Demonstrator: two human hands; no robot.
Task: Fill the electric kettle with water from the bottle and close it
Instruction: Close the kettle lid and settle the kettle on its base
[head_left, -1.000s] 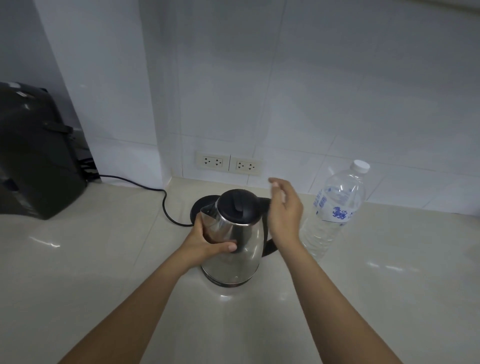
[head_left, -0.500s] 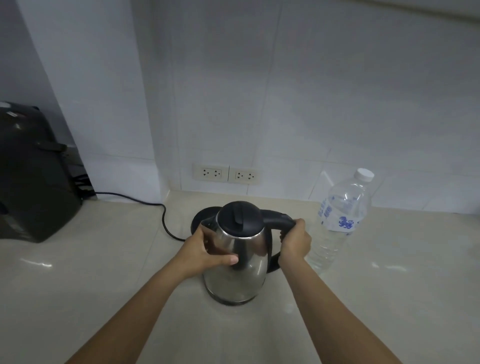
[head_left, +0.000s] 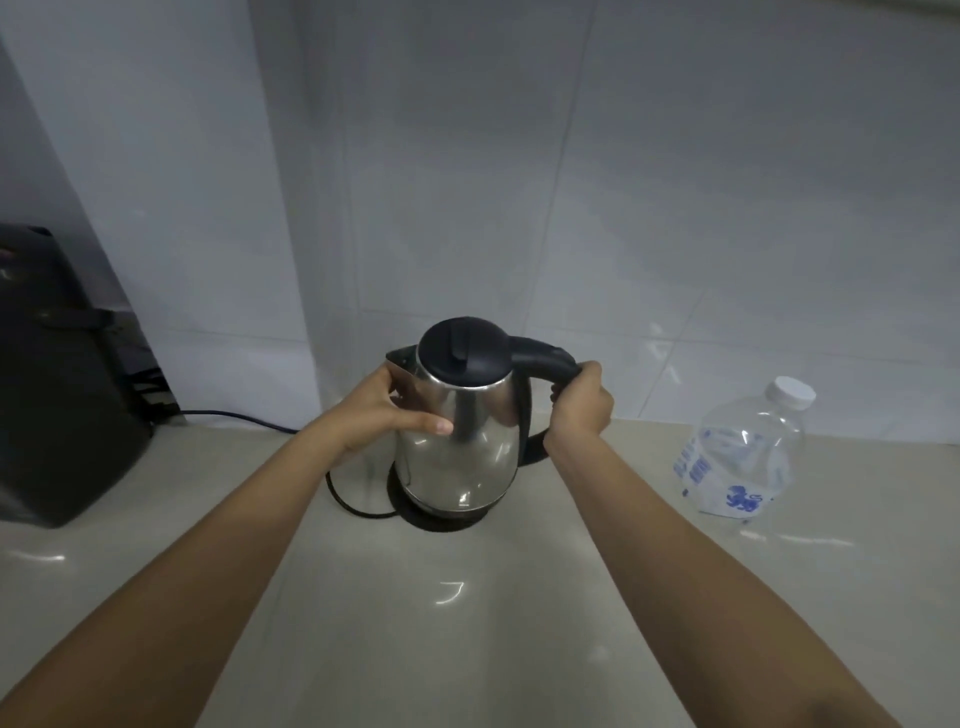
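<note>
A steel electric kettle (head_left: 462, 452) with its black lid (head_left: 464, 352) down is over its round black base (head_left: 441, 519), near the middle of the counter. My left hand (head_left: 387, 410) wraps the kettle's left side below the spout. My right hand (head_left: 582, 402) is closed around the black handle (head_left: 545, 358). A clear plastic water bottle (head_left: 743, 457) with a white cap (head_left: 793, 392) and blue print stands to the right, apart from both hands.
A black appliance (head_left: 62, 384) fills the left edge of the pale counter (head_left: 467, 623). A black cord (head_left: 234, 415) runs from it along the wall to the kettle's base. White tiled wall (head_left: 571, 182) stands right behind the kettle.
My right hand went from open beside the kettle to gripping its handle. The kettle now sits further back over its base, and the view has tilted down and closer.
</note>
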